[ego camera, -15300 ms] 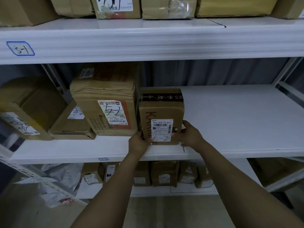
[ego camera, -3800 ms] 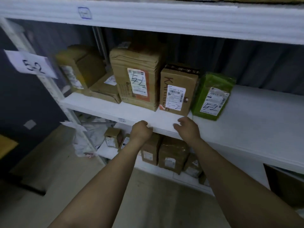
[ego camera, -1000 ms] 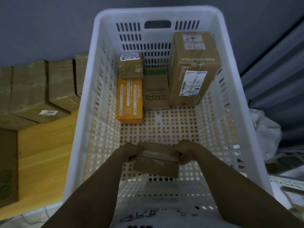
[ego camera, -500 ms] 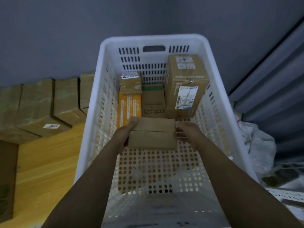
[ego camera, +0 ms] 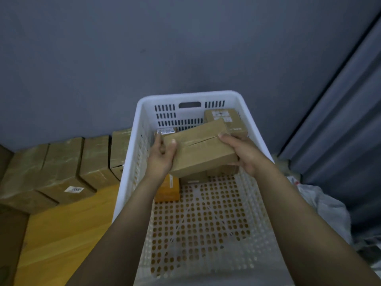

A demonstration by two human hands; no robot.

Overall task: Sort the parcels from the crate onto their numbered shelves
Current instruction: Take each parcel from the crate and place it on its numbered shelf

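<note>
Compared with half a second ago, the brown parcel is sitting higher above the white crate and is now tilting, its right end raised toward the far wall of the crate, where before it was lying level between the hands. The view is also taking in more of the grey wall, so the crate is appearing lower in the picture.

On the far left, a row of taped cardboard boxes is resting on the yellow wooden surface, just beside the crate's left wall.

The left hand is cupping the parcel's near-left corner, its thumb pressing on the top face and its fingers curling underneath. The parcel is being held clear of the crate floor, with a tape seam running along its top. The right hand is gripping the right end, fingertips hooking over the top edge and palm against the side.

Inside the crate, an orange box is lying flat on the perforated floor below the left hand. A small labelled box is peeking out at the back left. A tall cardboard box is standing in the back right corner, partly hidden behind the lifted parcel. The near half of the crate floor is showing bare perforations.

To the right, a white plastic bag is lying beside the crate, in front of a grey curtain.
</note>
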